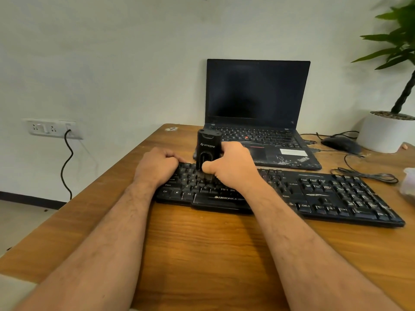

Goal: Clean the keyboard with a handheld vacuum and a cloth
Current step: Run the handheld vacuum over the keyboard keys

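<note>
A black keyboard (325, 194) lies across the wooden desk (202, 243). My right hand (231, 164) grips a black handheld vacuum (206, 147), held upright with its brush end down on the keys of the keyboard's left half. My left hand (157, 164) curls over the keyboard's far left corner, fingers wrapped around its back edge. At the desk's right edge sits something pale and crumpled (407, 184), too blurred to identify.
An open black laptop (256, 97) stands behind the keyboard. A black mouse (340, 143) and loose cables (366, 175) lie to the right, beside a white plant pot (385, 133). A wall socket (52, 129) with a black cord is left of the desk.
</note>
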